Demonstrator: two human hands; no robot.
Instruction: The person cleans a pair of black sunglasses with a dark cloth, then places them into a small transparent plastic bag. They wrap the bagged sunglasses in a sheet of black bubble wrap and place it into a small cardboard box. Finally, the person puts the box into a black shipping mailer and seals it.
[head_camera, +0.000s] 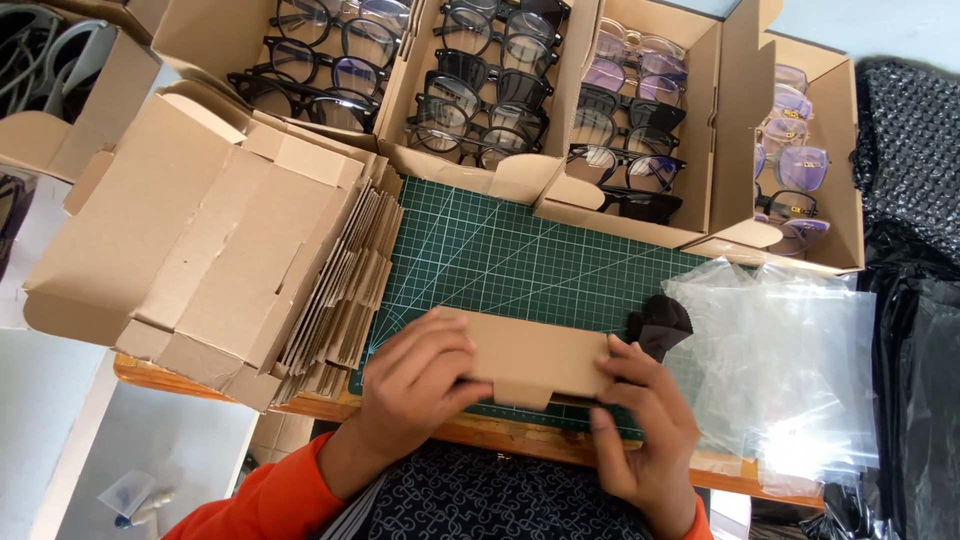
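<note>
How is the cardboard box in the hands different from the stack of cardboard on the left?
The small box is folded into shape and is a single piece, held between the left hand and right hand. The flat stack is unfolded, many sheets deep and untouched. Both are plain brown cardboard.

A wooden surface (520, 440) shows only as a narrow edge at the near side, most of it covered by a green cutting mat (520, 255) with a white grid. At near left lies pale grey floor (60, 420), evenly lit. Black plastic sheeting (915, 300) fills the right.
</note>
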